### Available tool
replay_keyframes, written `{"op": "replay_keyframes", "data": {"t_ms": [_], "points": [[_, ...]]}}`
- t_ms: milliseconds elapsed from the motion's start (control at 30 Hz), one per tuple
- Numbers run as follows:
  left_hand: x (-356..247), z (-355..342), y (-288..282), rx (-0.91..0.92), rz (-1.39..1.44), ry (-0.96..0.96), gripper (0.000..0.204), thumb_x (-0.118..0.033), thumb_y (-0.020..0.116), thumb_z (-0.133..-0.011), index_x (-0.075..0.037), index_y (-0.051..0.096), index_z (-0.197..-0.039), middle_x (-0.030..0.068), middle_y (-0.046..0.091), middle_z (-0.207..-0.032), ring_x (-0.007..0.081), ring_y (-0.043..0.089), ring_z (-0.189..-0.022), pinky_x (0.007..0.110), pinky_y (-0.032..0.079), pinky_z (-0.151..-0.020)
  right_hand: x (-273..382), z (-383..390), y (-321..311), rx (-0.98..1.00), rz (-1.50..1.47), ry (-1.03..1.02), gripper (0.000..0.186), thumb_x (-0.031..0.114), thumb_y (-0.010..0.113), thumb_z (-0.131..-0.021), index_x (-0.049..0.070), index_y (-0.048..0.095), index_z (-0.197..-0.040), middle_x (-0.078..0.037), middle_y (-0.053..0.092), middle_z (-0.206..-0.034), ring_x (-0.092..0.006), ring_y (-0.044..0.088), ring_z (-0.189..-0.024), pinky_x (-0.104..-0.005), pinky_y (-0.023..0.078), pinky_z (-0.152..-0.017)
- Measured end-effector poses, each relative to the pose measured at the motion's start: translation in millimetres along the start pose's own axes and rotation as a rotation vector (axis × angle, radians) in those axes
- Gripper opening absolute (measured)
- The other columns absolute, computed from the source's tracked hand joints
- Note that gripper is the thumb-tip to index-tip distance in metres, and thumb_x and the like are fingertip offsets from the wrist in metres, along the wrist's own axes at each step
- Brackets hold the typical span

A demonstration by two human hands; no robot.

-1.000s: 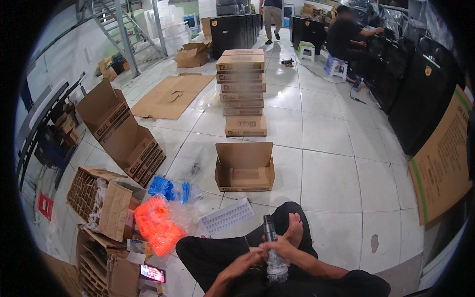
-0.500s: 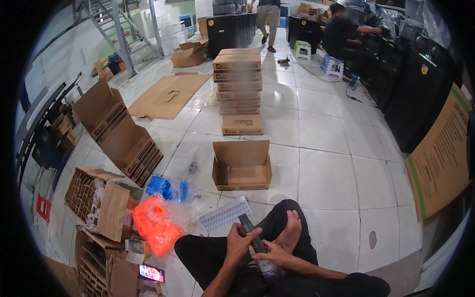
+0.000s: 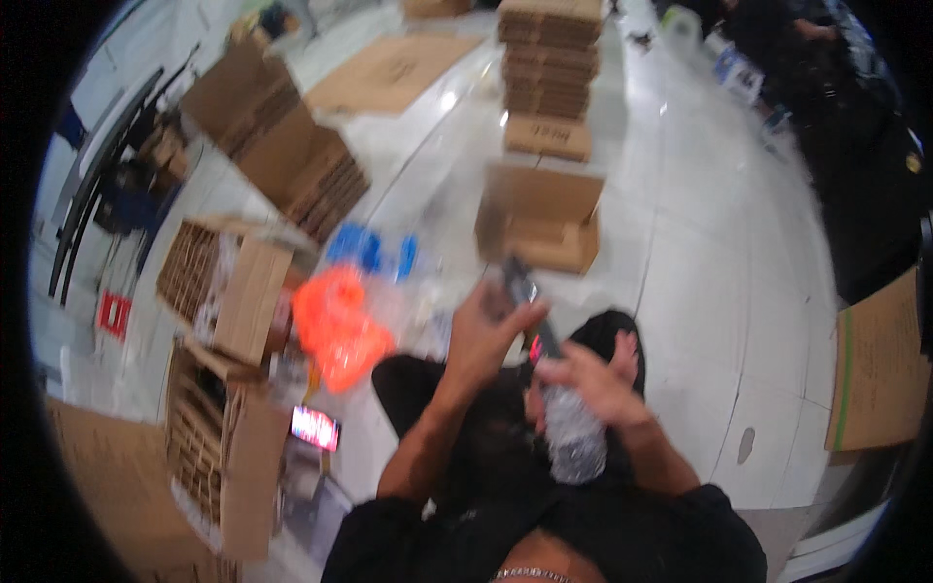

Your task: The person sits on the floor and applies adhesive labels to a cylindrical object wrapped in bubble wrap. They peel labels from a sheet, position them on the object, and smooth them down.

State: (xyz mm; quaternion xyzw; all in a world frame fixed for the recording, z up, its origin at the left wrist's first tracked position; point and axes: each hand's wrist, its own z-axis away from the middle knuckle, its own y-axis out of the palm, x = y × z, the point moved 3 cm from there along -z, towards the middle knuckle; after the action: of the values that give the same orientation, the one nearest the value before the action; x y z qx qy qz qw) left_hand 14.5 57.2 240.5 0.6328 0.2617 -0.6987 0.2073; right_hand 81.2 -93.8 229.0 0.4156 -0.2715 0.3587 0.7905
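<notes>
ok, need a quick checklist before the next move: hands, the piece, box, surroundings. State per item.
1. Left hand on the piece: ok, at the upper part of the dark cylinder.
2. Right hand on the piece: ok, lower down, near the top of the crumpled clear wrap.
3. Wrap closed and secured: cannot tell, too blurred and partly hidden.
4. Carton open: ok, on the floor ahead, back flap up.
5. Orange netting off the lap: ok, on the floor to the person's left.
6. View sharp enough for fine detail: not ok, motion blur.
</notes>
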Motion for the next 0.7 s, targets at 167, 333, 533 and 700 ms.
{"op": "replay_keyframes", "data": {"t_ms": [167,333,533,700], "points": [[-4,-10,-16,0.102,0.365,0.164,0.033,-0.033,0.065,-0.094,-0.001,0.058,-0.096,0.0013,0.059,-0.080,0.0077,0.053,-0.072,0.025,0.046,-0.068,22,6,26,-0.026,0.118,-0.147,0.052,0.030,0.061,-0.093,0.004,0.040,-0.134,-0.007,0.058,-0.080,-0.0166,0.062,-0.067,-0.0321,0.055,-0.062],[-10,-14,-24,0.158,0.358,0.165,0.033,-0.033,0.061,-0.097,0.000,0.059,-0.104,0.0022,0.060,-0.088,0.0089,0.054,-0.078,0.024,0.046,-0.073,29,2,21,-0.094,0.385,-0.160,0.060,0.040,0.065,-0.089,0.002,0.043,-0.131,-0.007,0.058,-0.082,-0.0154,0.062,-0.070,-0.0281,0.051,-0.065],[-18,-14,-21,0.088,0.353,0.144,0.041,-0.033,0.066,-0.093,0.002,0.057,-0.114,0.0048,0.063,-0.097,0.0114,0.058,-0.087,0.026,0.048,-0.080,34,0,20,-0.198,0.664,-0.291,0.064,0.046,0.066,-0.087,-0.002,0.047,-0.123,-0.008,0.058,-0.083,-0.0154,0.062,-0.072,-0.0277,0.048,-0.070],[-16,-22,-20,0.249,0.633,0.156,0.059,-0.026,0.072,-0.086,0.000,0.046,-0.133,0.0166,0.064,-0.111,0.0261,0.064,-0.100,0.040,0.050,-0.092,30,2,22,-0.251,0.588,-0.401,0.057,0.045,0.064,-0.087,-0.002,0.051,-0.116,-0.009,0.059,-0.083,-0.0181,0.058,-0.070,-0.0286,0.044,-0.067]]}}
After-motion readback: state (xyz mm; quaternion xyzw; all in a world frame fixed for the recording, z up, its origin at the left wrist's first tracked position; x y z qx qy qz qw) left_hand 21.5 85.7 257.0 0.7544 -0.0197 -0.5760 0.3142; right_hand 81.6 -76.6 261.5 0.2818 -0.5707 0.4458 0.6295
